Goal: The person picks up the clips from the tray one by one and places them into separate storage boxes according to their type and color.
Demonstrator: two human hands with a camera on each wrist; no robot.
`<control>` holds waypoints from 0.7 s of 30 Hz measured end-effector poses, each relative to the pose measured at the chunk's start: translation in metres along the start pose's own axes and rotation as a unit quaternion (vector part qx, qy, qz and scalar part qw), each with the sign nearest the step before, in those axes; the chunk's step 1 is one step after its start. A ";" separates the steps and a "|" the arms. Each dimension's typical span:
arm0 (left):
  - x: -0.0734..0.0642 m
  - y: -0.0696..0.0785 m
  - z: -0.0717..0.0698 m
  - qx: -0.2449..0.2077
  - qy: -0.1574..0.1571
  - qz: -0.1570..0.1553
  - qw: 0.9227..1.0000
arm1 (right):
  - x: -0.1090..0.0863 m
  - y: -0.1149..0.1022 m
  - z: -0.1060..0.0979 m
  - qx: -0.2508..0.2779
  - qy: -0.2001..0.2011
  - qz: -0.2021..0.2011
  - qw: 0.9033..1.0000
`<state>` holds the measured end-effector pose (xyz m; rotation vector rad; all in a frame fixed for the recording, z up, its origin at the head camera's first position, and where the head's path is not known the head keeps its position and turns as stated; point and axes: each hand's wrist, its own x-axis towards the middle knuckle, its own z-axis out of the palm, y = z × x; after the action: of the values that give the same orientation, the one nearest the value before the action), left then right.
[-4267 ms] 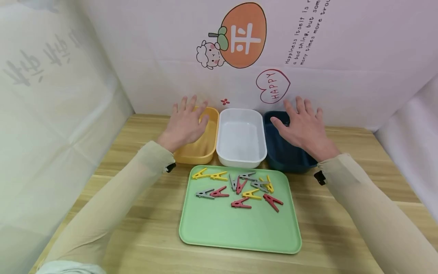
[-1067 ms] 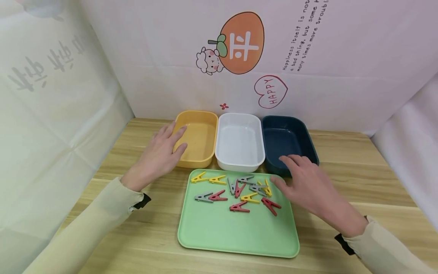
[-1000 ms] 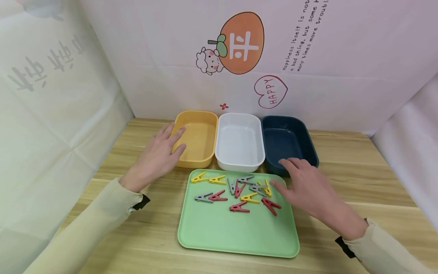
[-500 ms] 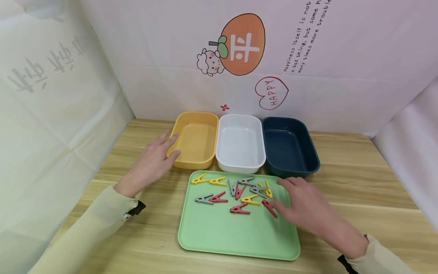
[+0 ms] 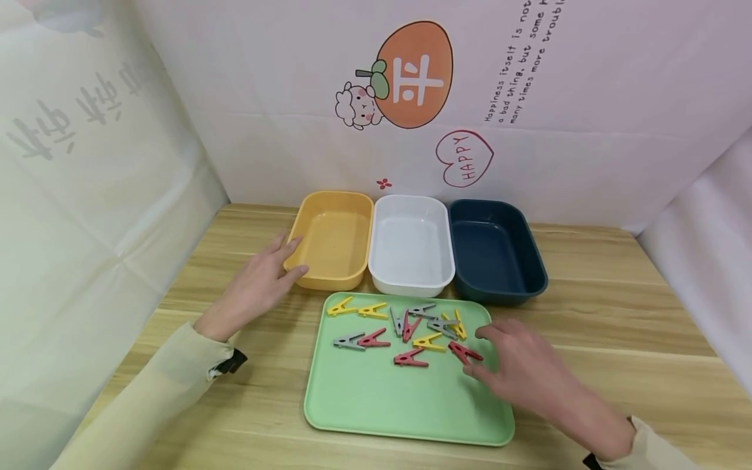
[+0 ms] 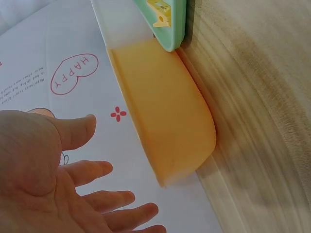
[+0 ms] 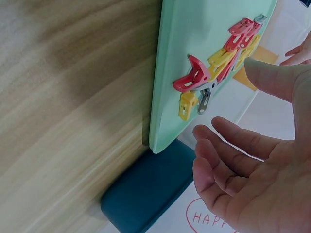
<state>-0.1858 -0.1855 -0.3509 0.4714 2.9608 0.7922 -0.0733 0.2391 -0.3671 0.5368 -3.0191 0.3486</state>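
Note:
My left hand (image 5: 251, 288) is at the near left of the yellow bin (image 5: 335, 245), holding nothing; the left wrist view shows its fingers spread, apart from the bin. My right hand (image 5: 531, 369) hovers over the right edge of the green tray (image 5: 405, 405), thumb and fingers parted and nothing between them. Closest to it is a red clothespin (image 5: 464, 352), also in the right wrist view as a red clothespin (image 7: 194, 75) beyond the fingers. Several more red, yellow and grey clothespins, such as a yellow clothespin (image 5: 430, 343) and a grey clothespin (image 5: 349, 341), lie on the tray's far half.
Behind the tray, a white bin (image 5: 411, 245) stands between the yellow bin and a dark blue bin (image 5: 498, 254). A white printed cloth (image 5: 282, 130) rises behind the bins. Wooden tabletop (image 5: 623, 300) surrounds the tray.
Both hands have come back from over the outer bins, the left to the yellow bin's side, the right down to the tray's edge. The red clothespin at the right has turned slightly since half a second ago.

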 end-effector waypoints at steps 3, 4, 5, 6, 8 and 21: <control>0.000 -0.003 0.002 -0.009 -0.003 -0.002 1.000 | -0.001 0.001 0.002 0.001 -0.001 -0.004 1.000; 0.000 -0.003 0.003 -0.010 -0.003 -0.003 1.000 | -0.002 0.001 0.003 0.001 -0.002 -0.006 1.000; 0.000 -0.004 0.003 -0.014 -0.004 -0.003 1.000 | -0.002 0.001 0.004 0.001 -0.002 -0.008 1.000; 0.000 -0.005 0.004 -0.017 -0.003 -0.004 1.000 | -0.002 0.002 0.004 -0.001 -0.002 -0.010 1.000; 0.000 -0.007 0.005 -0.023 -0.003 -0.005 1.000 | -0.003 0.002 0.005 -0.005 -0.004 -0.014 1.000; -0.001 -0.013 0.010 -0.027 -0.014 0.000 1.000 | -0.005 0.005 0.012 -0.002 -0.025 -0.013 1.000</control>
<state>-0.1872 -0.1919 -0.3659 0.4756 2.9055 0.8550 -0.0701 0.2422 -0.3805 0.5927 -3.0573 0.3323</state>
